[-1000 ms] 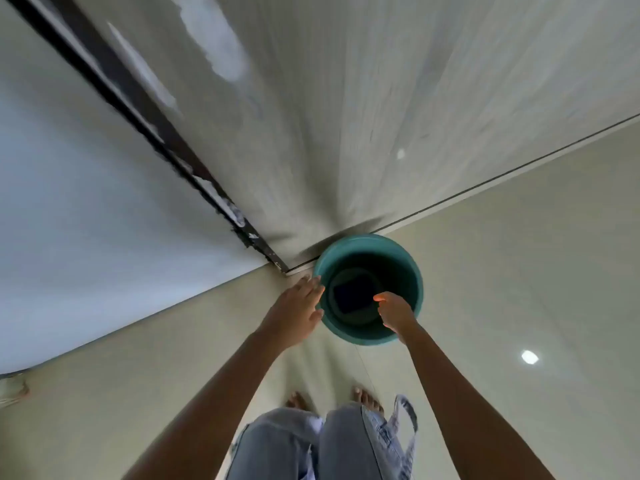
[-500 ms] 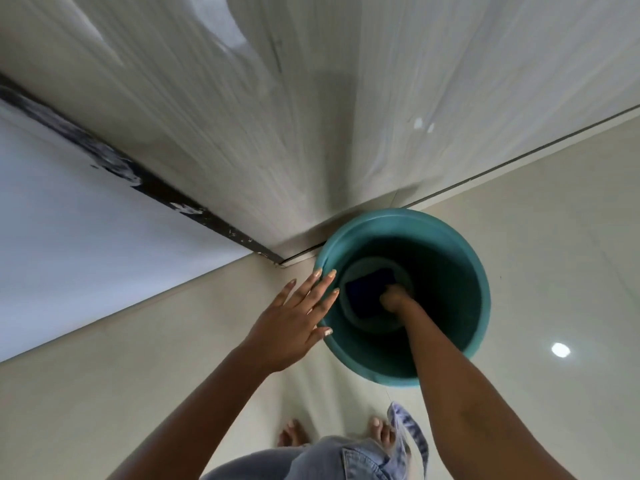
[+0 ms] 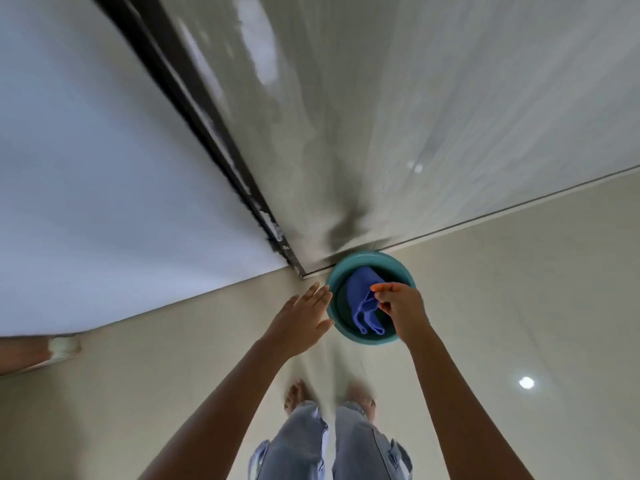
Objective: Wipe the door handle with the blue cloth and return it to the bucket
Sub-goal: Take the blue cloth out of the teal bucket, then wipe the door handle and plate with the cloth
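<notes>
A teal bucket (image 3: 337, 271) stands on the floor against the foot of the pale door (image 3: 398, 116). The blue cloth (image 3: 362, 296) hangs over the bucket's opening, pinched at its upper edge by my right hand (image 3: 401, 308). My left hand (image 3: 301, 320) is open with fingers spread, just left of the bucket's rim, its fingertips close to the rim. No door handle shows in the head view.
A dark door frame edge (image 3: 214, 140) runs diagonally between a white wall (image 3: 104, 185) and the door. The floor is glossy cream tile (image 3: 519, 306). My bare feet and jeans (image 3: 332, 441) are below. Another person's foot (image 3: 52, 348) shows at the left edge.
My right hand reached to the bucket's bottom, closed on the blue cloth and lifted it up above the rim. My view has risen away from the bucket.
</notes>
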